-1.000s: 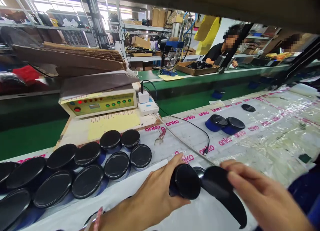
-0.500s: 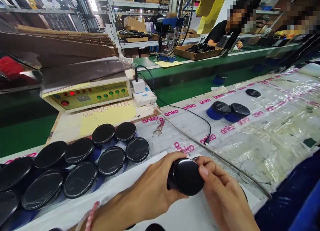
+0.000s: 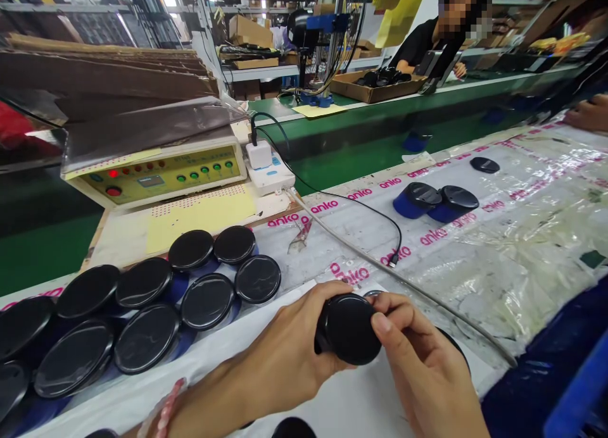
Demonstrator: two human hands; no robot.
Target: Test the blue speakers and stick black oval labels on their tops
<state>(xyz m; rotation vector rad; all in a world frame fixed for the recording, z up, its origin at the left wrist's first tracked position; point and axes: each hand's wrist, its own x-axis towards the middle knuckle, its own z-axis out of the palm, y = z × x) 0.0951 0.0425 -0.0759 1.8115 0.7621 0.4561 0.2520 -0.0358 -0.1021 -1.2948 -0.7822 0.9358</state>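
My left hand is wrapped round a black round-topped object, its smooth disc face turned toward me. At the object's right edge, my right hand has thumb and fingers pinched together; what lies between them is too small to make out. A shiny rounded edge shows just behind those fingertips. Below my hands, another black round piece sits on the white sheet. To the left stand several black-topped, blue-sided round objects in rows.
A control box and a white power strip stand behind the rows. A grey cable crosses the plastic-covered table. Two blue-and-black pieces and a black disc lie beyond. A person's hand is at far right.
The view has shifted slightly. Another person's hand has come into view at the right edge. Both my hands keep nearly the same hold on the black object.
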